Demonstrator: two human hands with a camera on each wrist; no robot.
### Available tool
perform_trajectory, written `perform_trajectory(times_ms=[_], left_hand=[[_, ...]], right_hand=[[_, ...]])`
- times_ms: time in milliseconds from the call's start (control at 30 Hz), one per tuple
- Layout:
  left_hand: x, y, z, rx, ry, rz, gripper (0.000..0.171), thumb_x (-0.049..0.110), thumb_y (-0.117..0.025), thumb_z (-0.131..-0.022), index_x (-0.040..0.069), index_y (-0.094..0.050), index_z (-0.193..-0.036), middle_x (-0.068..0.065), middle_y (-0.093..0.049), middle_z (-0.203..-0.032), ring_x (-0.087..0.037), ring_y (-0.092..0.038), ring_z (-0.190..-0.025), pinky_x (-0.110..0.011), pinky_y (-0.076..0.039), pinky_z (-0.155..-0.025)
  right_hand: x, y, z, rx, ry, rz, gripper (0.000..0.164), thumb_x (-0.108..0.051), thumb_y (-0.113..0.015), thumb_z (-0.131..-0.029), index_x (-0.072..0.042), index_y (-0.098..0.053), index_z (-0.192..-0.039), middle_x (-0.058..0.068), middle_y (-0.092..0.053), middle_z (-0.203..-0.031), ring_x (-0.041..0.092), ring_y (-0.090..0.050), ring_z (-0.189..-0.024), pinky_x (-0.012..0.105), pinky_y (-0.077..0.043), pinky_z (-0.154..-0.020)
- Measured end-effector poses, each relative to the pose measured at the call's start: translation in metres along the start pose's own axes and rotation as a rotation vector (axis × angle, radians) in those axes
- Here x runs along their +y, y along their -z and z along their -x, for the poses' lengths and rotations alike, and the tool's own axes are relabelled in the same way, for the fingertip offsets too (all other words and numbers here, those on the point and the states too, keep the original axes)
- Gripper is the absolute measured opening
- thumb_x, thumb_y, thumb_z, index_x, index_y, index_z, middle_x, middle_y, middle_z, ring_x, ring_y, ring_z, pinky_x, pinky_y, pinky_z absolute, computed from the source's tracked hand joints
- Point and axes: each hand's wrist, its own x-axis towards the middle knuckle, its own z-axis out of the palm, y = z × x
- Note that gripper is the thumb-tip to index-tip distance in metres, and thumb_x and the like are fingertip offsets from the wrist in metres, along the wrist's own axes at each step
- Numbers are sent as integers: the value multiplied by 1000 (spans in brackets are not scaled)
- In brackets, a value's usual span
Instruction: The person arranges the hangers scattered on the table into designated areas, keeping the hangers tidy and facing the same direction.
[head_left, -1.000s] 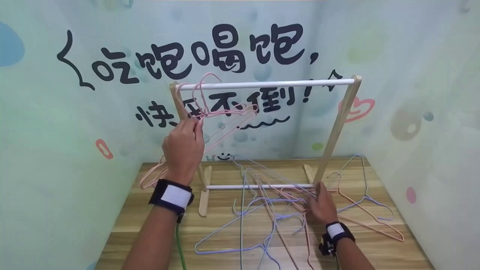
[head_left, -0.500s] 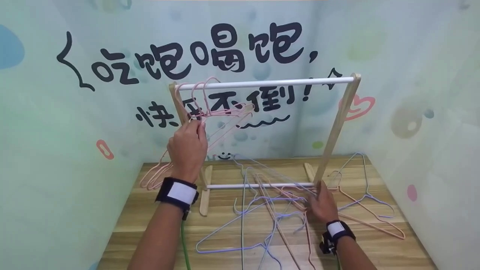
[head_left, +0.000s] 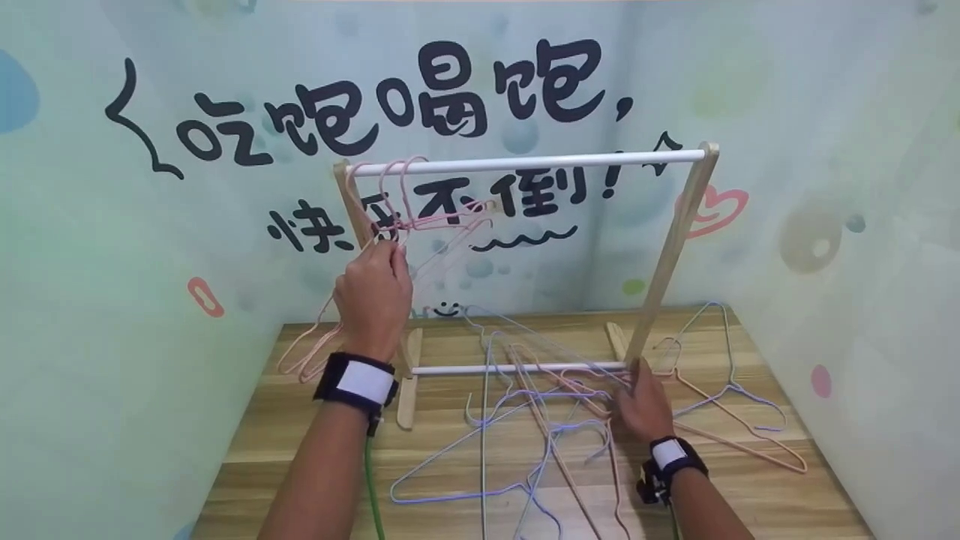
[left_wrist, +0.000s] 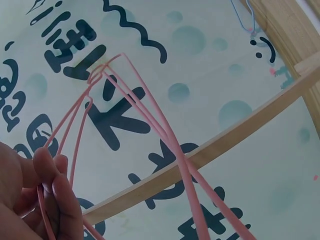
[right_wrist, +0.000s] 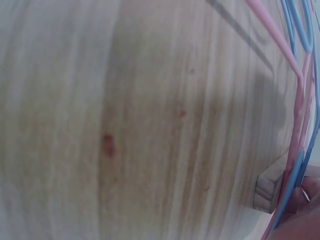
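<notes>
Pink hangers (head_left: 411, 224) extend above and below the left grip (head_left: 375, 296).

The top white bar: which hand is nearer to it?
Left. The left hand is at the pink hangers below the top white bar, near its left end; the right hand is much lower, by the bottom of the right post.

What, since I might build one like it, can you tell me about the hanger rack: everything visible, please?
The rack is an open, upright frame on the wood-grain table. Two pale posts, wooden by their look, stand on narrow feet and carry a white top bar and lower bar. Pink hangers, three hooks showing, hang from the top bar near its left end. The right hand is at the right post's base, its grip partly hidden. Loose hangers overlap the lower bar; contact is unclear.
</notes>
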Motion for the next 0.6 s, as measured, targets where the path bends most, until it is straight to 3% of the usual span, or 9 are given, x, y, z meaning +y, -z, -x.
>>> perform_trajectory(times_ms=[200, 367, 600], left_hand=[[-1, 3, -1, 0, 41, -7, 30, 23, -64, -114, -3, -78, -118, -19, -80, -103, -36, -79, -89, -46, -64, -72], [-3, 5, -3, 7, 59, -33, 30, 22, -63, -114, -3, -78, -118, -19, -80, -104, -36, -78, -86, -47, -62, -70], [-1, 1, 1, 16, 47, -16, 28, 22, -66, -113, -3, -77, -118, -20, -80, -106, -37, -79, -88, -47, -63, -69]], right_hand=[[-4, 1, 2, -24, -26, 1, 69, -8, -59, -103, 18, -30, -160, 46, -49, -149, 63, -45, -142, 70, -35, -120], [-5, 0, 1, 2, -6, -8, 70, -12, -59, -101, 18, -33, -159, 46, -52, -146, 64, -47, -138, 73, -37, -116], [-2, 0, 4, -6, -6, -10, 70, -9, -61, -101, 18, -32, -159, 46, -50, -147, 64, -45, -141, 71, -35, -119]])
